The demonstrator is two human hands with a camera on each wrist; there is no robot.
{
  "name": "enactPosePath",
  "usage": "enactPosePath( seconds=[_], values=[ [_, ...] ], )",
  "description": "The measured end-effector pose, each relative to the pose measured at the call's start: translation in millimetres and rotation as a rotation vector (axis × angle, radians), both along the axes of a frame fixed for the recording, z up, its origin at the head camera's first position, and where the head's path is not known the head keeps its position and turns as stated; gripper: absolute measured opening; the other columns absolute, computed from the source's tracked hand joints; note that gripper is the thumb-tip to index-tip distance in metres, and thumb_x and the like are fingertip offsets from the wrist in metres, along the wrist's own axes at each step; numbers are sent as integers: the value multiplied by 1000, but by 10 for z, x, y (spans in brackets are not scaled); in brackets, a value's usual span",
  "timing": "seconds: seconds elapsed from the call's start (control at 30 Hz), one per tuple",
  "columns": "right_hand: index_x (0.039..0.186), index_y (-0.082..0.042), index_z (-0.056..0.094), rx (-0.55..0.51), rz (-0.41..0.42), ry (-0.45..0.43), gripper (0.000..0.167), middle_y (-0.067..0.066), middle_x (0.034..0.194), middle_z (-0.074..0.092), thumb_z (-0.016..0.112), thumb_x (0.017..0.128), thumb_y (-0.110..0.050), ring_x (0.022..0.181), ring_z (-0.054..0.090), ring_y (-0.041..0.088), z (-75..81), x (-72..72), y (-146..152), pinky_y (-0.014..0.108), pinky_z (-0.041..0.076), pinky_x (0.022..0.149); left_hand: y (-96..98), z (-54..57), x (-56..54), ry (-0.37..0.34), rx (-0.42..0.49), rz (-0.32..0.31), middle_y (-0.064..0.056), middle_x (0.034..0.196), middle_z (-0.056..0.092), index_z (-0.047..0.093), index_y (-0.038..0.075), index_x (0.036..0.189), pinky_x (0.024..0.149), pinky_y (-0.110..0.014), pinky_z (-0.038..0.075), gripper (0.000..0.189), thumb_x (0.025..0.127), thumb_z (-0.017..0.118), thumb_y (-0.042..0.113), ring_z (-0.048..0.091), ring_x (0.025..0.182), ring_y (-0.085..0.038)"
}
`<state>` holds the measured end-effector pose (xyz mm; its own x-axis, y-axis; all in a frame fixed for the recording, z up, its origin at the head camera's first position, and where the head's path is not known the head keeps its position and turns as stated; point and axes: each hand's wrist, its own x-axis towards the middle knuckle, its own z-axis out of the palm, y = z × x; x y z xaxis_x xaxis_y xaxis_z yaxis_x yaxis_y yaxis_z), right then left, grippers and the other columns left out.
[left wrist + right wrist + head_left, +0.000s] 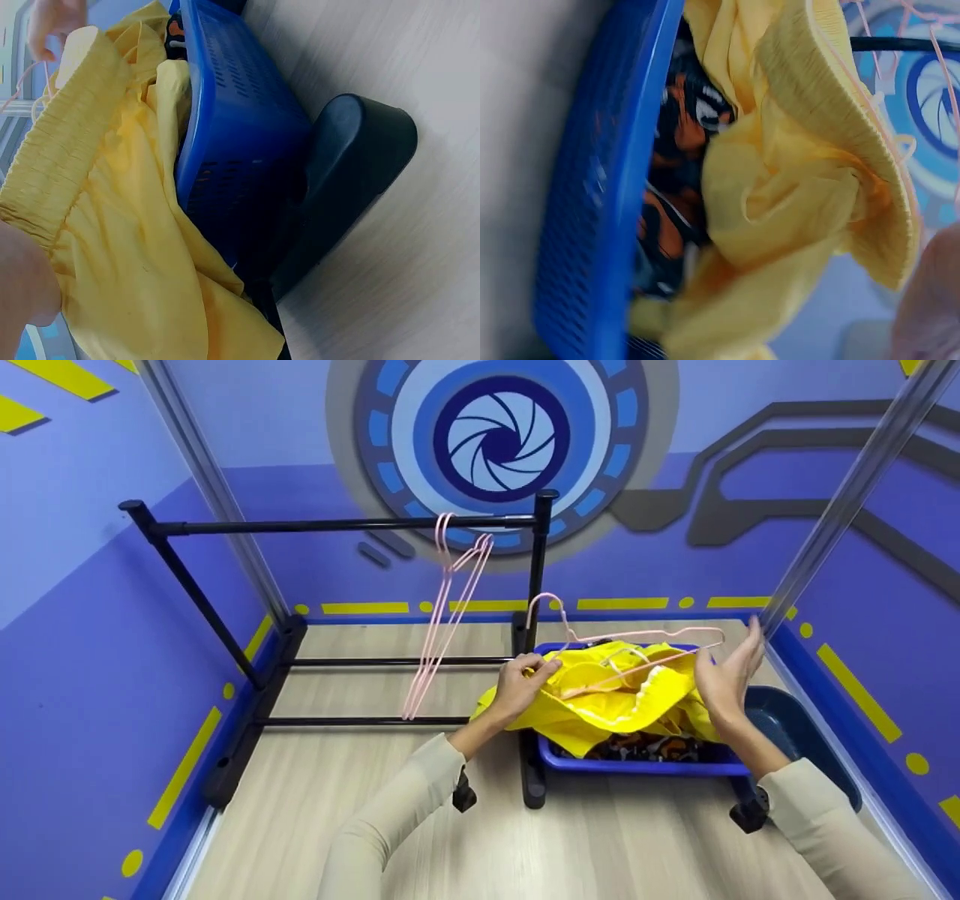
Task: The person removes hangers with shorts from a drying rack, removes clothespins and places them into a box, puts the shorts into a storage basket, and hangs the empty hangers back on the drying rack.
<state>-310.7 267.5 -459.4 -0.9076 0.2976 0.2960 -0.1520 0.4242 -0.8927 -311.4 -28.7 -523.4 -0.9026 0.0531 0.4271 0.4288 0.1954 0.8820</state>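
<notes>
Yellow shorts point(615, 712) with a gathered elastic waistband point(64, 142) lie bunched over the blue basket point(645, 767). My left hand point(517, 684) pinches the waistband at its left side. A pink hanger point(645, 634) reaches across the waist opening, its hook up and to the left and its lower bar partly inside the shorts. My right hand point(727, 679) is at the hanger's right end, fingers straight and pointing up, thumb side beside the hanger and waistband. A white drawstring loop point(907, 144) shows at the waist.
A black clothes rack point(352, 525) stands at left and centre, with several pink hangers point(442, 622) on its top bar. Dark patterned clothes point(679, 187) fill the basket beneath the shorts. A dark green tub point(795, 727) sits behind my right forearm, by the right wall.
</notes>
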Motion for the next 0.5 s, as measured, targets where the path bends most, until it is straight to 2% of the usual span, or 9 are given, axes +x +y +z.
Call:
enactPosePath(
  seconds=[0.07,0.13,0.17,0.2,0.27,0.33,0.43,0.5],
  values=[
    [157,-5,33,188,16,258,72,19,166,28,57,90,2,155,21,36,16,-12,-79,49,12,129,9,28,30,1,-12,14,-2,69,50,62,0,70,69,-19,35,34,96,73,20,47,73,-13],
    [144,0,52,375,131,469,60,24,154,45,64,86,8,147,33,42,33,-27,-170,58,18,125,21,81,72,4,-34,14,-9,69,54,65,-3,72,69,-19,35,32,95,73,18,47,73,-12],
    [137,1,59,452,202,541,52,25,148,53,66,86,9,142,40,45,39,-34,-218,61,22,122,27,85,73,9,-40,11,-11,69,55,66,-4,73,70,-20,35,31,95,73,17,47,73,-12],
    [132,0,64,517,271,574,45,24,141,59,68,88,8,137,45,45,44,-30,-264,62,26,119,34,91,76,15,-48,9,-13,69,55,66,-5,74,70,-20,34,30,94,73,16,47,73,-12],
    [124,-4,71,619,366,565,34,19,128,69,69,91,4,124,58,40,44,-12,-344,59,39,111,41,100,80,30,-62,-2,-15,68,55,66,-6,73,70,-22,34,29,94,73,13,46,72,-12],
    [117,-7,75,674,402,511,25,14,113,74,69,94,0,108,66,35,32,13,-390,53,50,100,26,17,18,39,-85,-27,-11,67,54,66,-2,72,70,-23,35,30,94,73,16,46,72,-12],
    [111,-9,77,731,377,432,19,9,99,76,68,95,-3,91,69,30,2,44,-403,48,57,85,-44,12,42,10,-149,-111,-10,72,58,68,1,79,72,-24,39,29,98,69,23,50,75,-13],
    [108,-7,77,732,361,410,17,10,97,74,68,95,-2,90,68,30,-16,38,-381,47,57,83,-132,20,67,-66,-217,-195,-10,87,64,70,2,96,78,-25,44,27,98,69,29,55,84,-13]
  ],
)
